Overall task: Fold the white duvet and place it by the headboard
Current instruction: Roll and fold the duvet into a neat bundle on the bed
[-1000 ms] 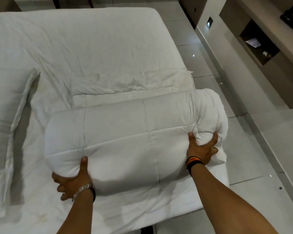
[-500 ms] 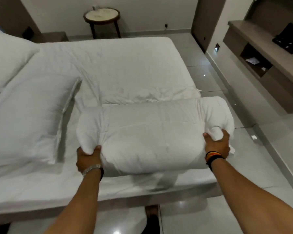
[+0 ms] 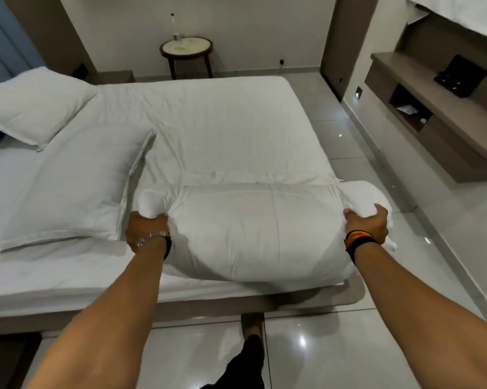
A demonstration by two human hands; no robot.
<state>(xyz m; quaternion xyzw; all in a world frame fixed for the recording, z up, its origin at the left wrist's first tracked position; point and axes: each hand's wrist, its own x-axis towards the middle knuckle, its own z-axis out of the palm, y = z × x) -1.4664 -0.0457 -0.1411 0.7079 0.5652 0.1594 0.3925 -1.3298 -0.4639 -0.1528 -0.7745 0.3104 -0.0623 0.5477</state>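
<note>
The white duvet (image 3: pixel 253 231), folded into a thick quilted bundle, lies along the near right edge of the white-sheeted bed (image 3: pixel 208 130). The left hand (image 3: pixel 145 231) grasps its left end, fingers curled into the fabric; the right hand (image 3: pixel 367 224) clutches the bunched right end. Two white pillows (image 3: pixel 76 186) lie to the left, the nearer just beside the bundle.

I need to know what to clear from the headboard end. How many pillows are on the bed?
2. One pillow lies at the far left corner; the other pillow lies nearer, just left of the folded duvet. None seems hidden.
</note>
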